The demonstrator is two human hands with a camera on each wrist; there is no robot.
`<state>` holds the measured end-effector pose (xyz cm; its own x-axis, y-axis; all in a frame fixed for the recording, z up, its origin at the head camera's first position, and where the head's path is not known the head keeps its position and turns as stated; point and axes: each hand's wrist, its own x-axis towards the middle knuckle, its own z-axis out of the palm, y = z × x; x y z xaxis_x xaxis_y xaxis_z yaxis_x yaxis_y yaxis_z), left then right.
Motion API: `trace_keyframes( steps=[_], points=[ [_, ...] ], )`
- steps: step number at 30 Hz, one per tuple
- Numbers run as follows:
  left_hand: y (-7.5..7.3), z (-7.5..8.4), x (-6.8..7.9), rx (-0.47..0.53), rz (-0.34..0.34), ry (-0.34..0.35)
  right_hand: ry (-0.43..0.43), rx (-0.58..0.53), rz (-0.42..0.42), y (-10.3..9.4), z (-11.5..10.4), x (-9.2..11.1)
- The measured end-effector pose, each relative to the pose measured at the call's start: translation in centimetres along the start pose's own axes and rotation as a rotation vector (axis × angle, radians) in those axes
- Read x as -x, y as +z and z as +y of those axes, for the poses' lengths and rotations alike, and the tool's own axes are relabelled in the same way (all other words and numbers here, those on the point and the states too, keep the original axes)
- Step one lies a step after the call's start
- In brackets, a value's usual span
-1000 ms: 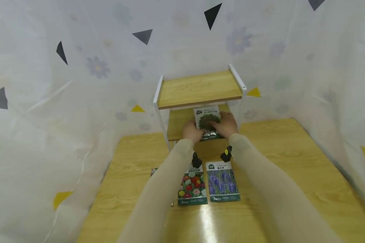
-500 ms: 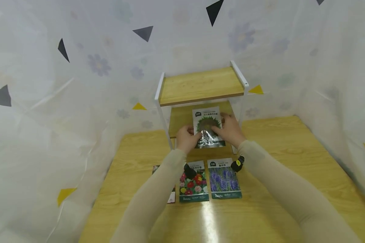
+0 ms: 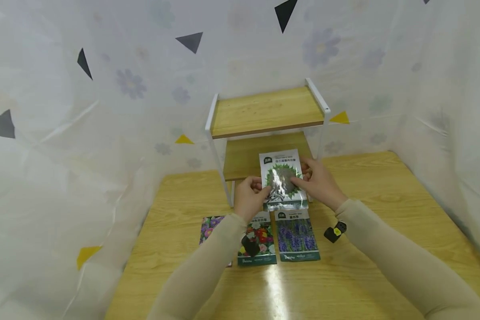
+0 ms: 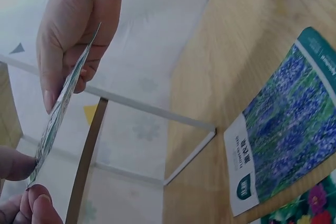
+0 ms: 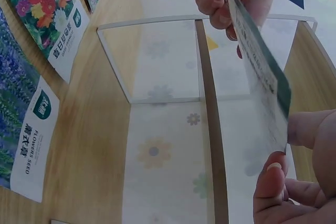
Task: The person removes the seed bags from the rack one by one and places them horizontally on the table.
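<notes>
A white and green seed packet (image 3: 282,178), printed with a large sunflower head, is held up in front of the shelf. My left hand (image 3: 251,198) pinches its left edge, and my right hand (image 3: 322,182) pinches the right edge, thumbs on the printed face. Seen edge-on, the seed packet (image 4: 60,108) stands between both hands in the left wrist view. On the table below lie a purple lavender packet (image 3: 297,238), a packet of red and mixed flowers (image 3: 266,258) partly behind the left wrist, and a pink-purple flower packet (image 3: 210,226) mostly covered by the left sleeve.
A small two-tier shelf (image 3: 268,111) with wooden boards and a white frame stands at the back of the table (image 3: 176,200). Its lower board (image 3: 244,155) is just behind the held packet. Pale patterned sheeting (image 3: 144,89) hangs behind and at both sides.
Both hands have drawn the seed packet off the lower shelf board, toward the person and slightly right. The packets on the table have stayed in place.
</notes>
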<state>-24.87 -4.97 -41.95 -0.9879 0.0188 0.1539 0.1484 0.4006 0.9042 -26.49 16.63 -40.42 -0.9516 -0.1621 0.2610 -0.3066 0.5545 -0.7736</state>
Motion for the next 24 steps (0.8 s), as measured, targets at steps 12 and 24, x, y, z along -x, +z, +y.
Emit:
trace_keyframes(
  steps=[12, 24],
  points=[
    [1.2, -0.3, 2.9, -0.087, -0.156, 0.123, -0.063, 0.024, -0.031, -0.9, 1.7, 2.2],
    [2.7, -0.5, 5.3, -0.114, -0.247, 0.173, -0.011, 0.084, -0.079, -2.4, 2.5, 3.7]
  ],
)
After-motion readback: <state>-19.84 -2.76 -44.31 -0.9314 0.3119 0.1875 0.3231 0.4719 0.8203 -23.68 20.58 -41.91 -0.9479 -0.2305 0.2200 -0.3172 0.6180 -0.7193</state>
